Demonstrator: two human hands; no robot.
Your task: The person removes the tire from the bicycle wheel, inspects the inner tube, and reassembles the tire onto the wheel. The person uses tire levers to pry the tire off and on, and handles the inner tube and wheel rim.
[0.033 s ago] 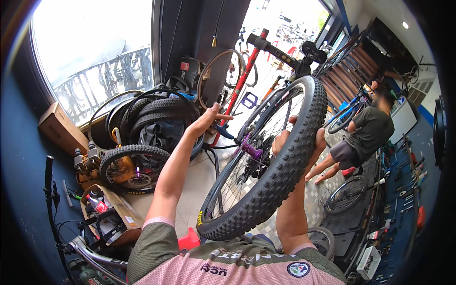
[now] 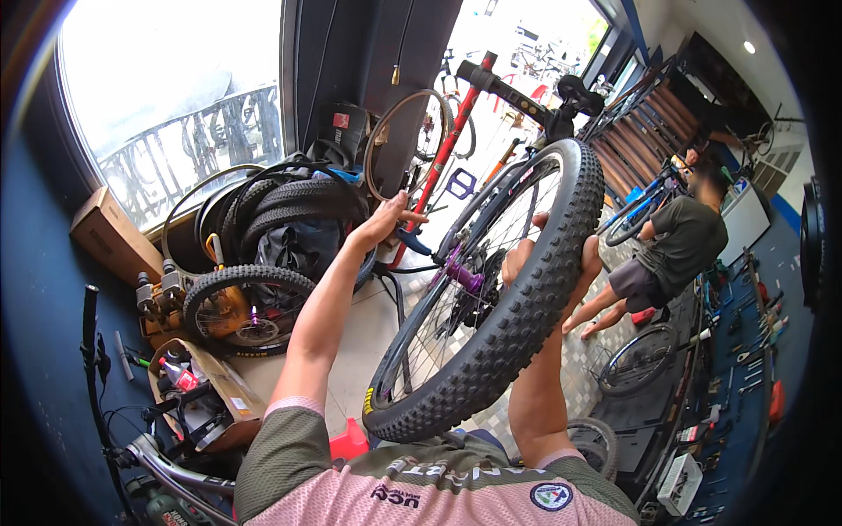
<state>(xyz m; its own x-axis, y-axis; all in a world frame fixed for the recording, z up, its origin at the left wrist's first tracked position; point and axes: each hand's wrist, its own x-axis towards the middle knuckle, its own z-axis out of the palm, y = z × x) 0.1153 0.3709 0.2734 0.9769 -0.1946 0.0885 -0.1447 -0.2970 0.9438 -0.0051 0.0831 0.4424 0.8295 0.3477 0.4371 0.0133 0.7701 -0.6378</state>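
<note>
A bicycle wheel with a knobby black tyre and a purple hub tilts across the middle, in front of my body. My right hand grips it near its right side, with fingers curled over the rim on the spoke side and the rest of the hand behind the tyre. A cassette of dark sprockets shows beside the hub. My left hand reaches forward with fingers stretched out, holding nothing visible. Just beyond it are a red repair-stand post and a blue handle.
Tyres are heaped by the window, with another wheel leaning below. An open cardboard box stands at lower left, near a handlebar. At right a person stands by a blue bicycle; tools hang on the wall.
</note>
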